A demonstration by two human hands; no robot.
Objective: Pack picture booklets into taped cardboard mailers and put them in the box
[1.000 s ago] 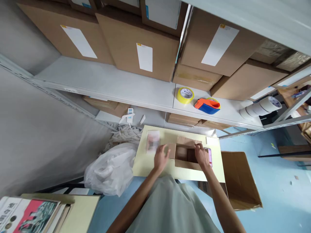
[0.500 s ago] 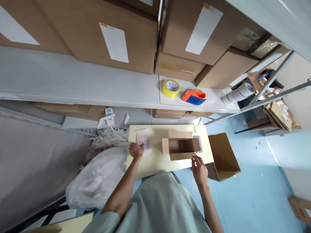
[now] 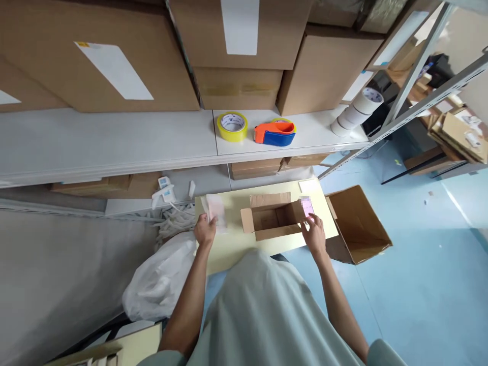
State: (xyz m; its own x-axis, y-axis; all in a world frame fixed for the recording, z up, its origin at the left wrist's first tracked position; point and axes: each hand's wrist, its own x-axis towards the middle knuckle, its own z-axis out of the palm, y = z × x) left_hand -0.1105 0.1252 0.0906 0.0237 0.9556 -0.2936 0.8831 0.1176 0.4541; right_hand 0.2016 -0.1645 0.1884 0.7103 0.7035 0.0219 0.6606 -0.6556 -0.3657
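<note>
My left hand (image 3: 205, 230) is closed on the near edge of a flat pinkish packet in cloudy, see-through wrap (image 3: 216, 213), at the left of the pale yellow table (image 3: 229, 252). Beside it stands an open cardboard box (image 3: 276, 232) with its flaps spread and a bare inside. My right hand (image 3: 314, 236) is at the box's right end, fingers apart and bent. Its fingertips touch the lower part of what looks like a phone with a pink screen (image 3: 308, 206), whose top is blurred out.
A larger open carton (image 3: 364, 229) stands right of the table. A white plastic bag (image 3: 163, 282) bulges at the left. On the shelf (image 3: 152, 140) sit a yellow tape roll (image 3: 232, 127), an orange-and-blue tape dispenser (image 3: 275, 133), white rolls (image 3: 356, 113) and big cartons (image 3: 244, 86).
The view has swung to the right. My right hand has moved from the box's near right corner up to the phone-like thing. My left hand has shifted to the packet's near left edge.
</note>
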